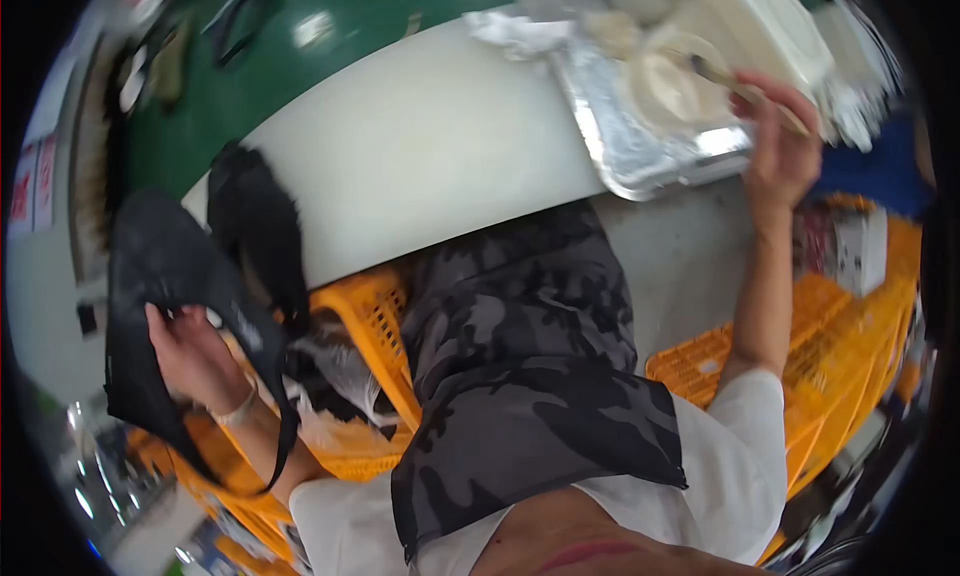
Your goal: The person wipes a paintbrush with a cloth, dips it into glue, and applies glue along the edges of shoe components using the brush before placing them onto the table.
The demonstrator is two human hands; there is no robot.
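Note:
On the left, my left hand [190, 356] has its fingers curled at the opening of a black shoe upper [160, 251], which hangs with a thin looped strap below. A second black piece [255, 221] of similar shape lies over the left end of the white tabletop [440, 126]. In my right hand [785, 146] is a brush [715, 73] with a light handle, gripped between thumb and fingers. The brush's tip points into a round cream-coloured bowl [655, 91] holding a pale substance. This bowl stands on a foil-covered tray [615, 166].
A large off-white container [770, 26] stands behind the bowl, and crumpled white cloth [515, 34] lies at the tray's left. Orange crates [365, 326] flank me below the table. A green surface [340, 21] extends beyond the tabletop. Someone's blue clothing [875, 171] shows at right.

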